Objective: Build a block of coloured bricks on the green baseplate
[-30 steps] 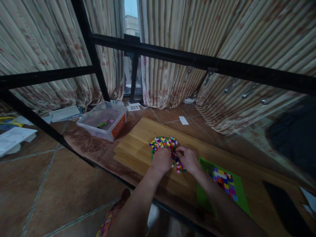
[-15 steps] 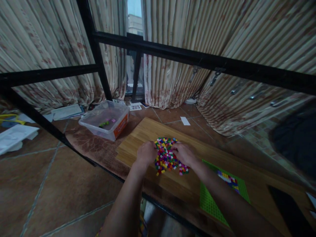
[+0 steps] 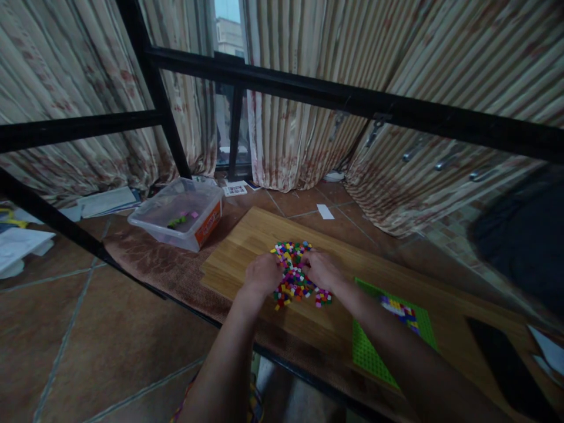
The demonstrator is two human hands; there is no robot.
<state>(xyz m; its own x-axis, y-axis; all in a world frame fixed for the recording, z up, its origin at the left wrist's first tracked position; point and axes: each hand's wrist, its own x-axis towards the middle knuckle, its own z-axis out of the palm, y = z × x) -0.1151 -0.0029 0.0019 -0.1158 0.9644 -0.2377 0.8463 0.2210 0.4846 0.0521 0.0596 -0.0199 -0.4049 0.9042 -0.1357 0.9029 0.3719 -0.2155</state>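
A black metal frame (image 3: 352, 100) crosses the view above the work, with striped curtains (image 3: 308, 88) hanging behind it down to the tiled floor (image 3: 66, 329). On a brown mat (image 3: 154, 258) to the left sits a clear plastic tub (image 3: 176, 214) with an orange label and a few small pieces inside; papers (image 3: 106, 201) lie on the floor beyond it. A wooden board (image 3: 247, 247) serves as the counter, its long side running from upper left to lower right. On it, to the right, lies a green baseplate (image 3: 374, 358) with a patch of coloured bricks (image 3: 399, 310) already pressed in; the right forearm crosses over part of it. A dark flat object (image 3: 506, 364) rests further right, too dim to identify. The pile of small coloured bricks (image 3: 294, 275) lies near the board's middle, a loose heap with no single heading, spread somewhat longer from far to near than across. The left hand (image 3: 263, 275) rests at the pile's left edge with fingers curled down onto the bricks; the right hand (image 3: 321, 269) rests at its right edge, fingers likewise bent into the heap. Whether either hand has pinched a brick cannot be told, since the fingertips are hidden among the pieces. Nothing stands between the hands and the pile.
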